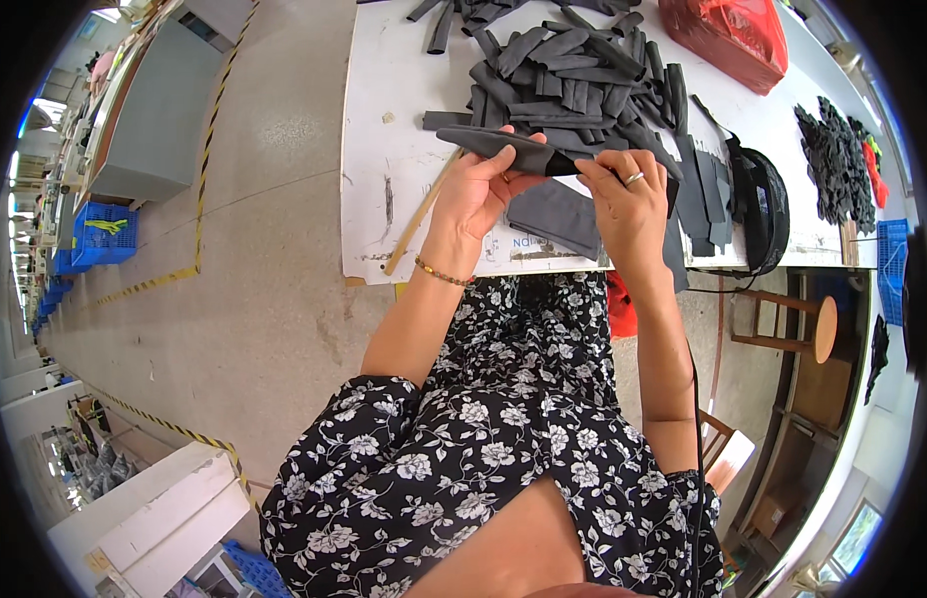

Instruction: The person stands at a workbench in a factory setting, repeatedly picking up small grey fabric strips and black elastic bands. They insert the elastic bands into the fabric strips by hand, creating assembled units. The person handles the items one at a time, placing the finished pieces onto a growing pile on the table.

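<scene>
My left hand (480, 189) and my right hand (628, 199) together hold a long dark grey fabric strip (505, 146) above the white table (384, 149). The left hand grips its middle, and the right hand pinches its right end, a ring on one finger. A flat dark fabric piece (558, 214) lies on the table just below the hands. Behind them sits a heap of several similar dark strips (573, 75). A thin wooden stick (420, 214) lies on the table left of my left hand.
A red plastic bag (728, 35) lies at the table's far right. Flat dark pieces (703, 194), a black round thing (763, 204) and a pile of black scraps (837, 159) lie to the right. A wooden stool (797, 324) stands beside me. Blue crates (103, 234) stand at left.
</scene>
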Action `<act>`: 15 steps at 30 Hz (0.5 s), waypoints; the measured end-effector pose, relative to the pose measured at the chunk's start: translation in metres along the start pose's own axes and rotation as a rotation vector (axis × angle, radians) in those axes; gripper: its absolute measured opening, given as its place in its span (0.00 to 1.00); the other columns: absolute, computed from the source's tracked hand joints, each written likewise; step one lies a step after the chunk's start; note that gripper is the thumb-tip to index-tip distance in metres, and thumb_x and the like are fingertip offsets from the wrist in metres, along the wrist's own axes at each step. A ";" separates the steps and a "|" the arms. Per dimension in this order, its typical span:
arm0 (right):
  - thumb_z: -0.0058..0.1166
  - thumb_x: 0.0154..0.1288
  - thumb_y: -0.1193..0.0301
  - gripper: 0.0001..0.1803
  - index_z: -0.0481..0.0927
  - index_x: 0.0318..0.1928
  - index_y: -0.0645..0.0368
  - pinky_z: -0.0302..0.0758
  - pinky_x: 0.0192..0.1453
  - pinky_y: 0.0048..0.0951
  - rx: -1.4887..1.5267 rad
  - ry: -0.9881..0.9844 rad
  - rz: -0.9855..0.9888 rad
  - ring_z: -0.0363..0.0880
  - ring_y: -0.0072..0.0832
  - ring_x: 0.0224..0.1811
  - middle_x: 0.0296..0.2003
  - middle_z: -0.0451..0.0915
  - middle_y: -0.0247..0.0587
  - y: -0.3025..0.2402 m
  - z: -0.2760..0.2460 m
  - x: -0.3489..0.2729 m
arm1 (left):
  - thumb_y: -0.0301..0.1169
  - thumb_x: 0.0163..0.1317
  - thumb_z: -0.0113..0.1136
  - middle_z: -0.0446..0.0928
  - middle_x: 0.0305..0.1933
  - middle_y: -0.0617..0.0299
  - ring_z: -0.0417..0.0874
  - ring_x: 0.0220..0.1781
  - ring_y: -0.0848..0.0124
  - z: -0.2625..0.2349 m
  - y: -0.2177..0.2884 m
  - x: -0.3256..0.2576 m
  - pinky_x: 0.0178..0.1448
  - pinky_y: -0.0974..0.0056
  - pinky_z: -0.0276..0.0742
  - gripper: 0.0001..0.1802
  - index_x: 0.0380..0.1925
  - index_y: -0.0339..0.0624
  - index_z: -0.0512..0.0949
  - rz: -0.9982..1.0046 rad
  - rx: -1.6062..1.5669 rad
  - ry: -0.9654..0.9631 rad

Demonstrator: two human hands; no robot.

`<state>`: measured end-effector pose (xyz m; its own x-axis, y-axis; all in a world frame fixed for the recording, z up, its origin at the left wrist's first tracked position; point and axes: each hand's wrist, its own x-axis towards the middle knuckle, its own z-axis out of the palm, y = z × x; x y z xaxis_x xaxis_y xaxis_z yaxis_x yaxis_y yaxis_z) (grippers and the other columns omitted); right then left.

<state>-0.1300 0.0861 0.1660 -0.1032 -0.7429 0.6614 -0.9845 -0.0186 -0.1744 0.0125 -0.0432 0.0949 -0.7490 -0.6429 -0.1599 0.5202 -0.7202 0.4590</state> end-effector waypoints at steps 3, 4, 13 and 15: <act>0.65 0.44 0.76 0.14 0.85 0.36 0.57 0.70 0.48 0.34 -0.008 0.027 -0.030 0.75 0.31 0.43 0.35 0.78 0.30 -0.004 0.004 0.001 | 0.23 0.70 0.51 0.72 0.60 0.37 0.80 0.58 0.53 0.015 -0.002 -0.008 0.60 0.52 0.83 0.20 0.60 0.33 0.64 0.059 0.041 0.022; 0.65 0.44 0.76 0.14 0.85 0.37 0.57 0.70 0.48 0.34 -0.002 0.031 -0.036 0.75 0.31 0.44 0.36 0.78 0.29 -0.006 0.006 0.001 | 0.22 0.70 0.50 0.72 0.60 0.37 0.80 0.58 0.53 0.020 -0.004 -0.011 0.60 0.52 0.82 0.21 0.61 0.34 0.63 0.078 0.057 0.023; 0.67 0.50 0.79 0.32 0.73 0.58 0.59 0.72 0.51 0.43 0.307 0.004 0.113 0.73 0.45 0.46 0.45 0.74 0.47 -0.042 0.010 -0.002 | 0.40 0.72 0.53 0.81 0.50 0.50 0.79 0.58 0.58 0.045 -0.006 -0.020 0.65 0.52 0.72 0.22 0.58 0.37 0.71 0.309 0.139 -0.191; 0.65 0.52 0.81 0.29 0.72 0.56 0.61 0.73 0.49 0.42 0.294 -0.032 0.171 0.74 0.46 0.45 0.45 0.75 0.49 -0.037 0.013 -0.021 | 0.40 0.72 0.53 0.81 0.43 0.54 0.80 0.56 0.59 0.042 -0.006 -0.013 0.64 0.52 0.72 0.19 0.54 0.37 0.72 0.447 0.232 -0.221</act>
<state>-0.0895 0.0938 0.1487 -0.2541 -0.7722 0.5823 -0.8699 -0.0807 -0.4867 0.0019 -0.0199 0.1307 -0.5575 -0.7848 0.2707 0.7219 -0.2973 0.6249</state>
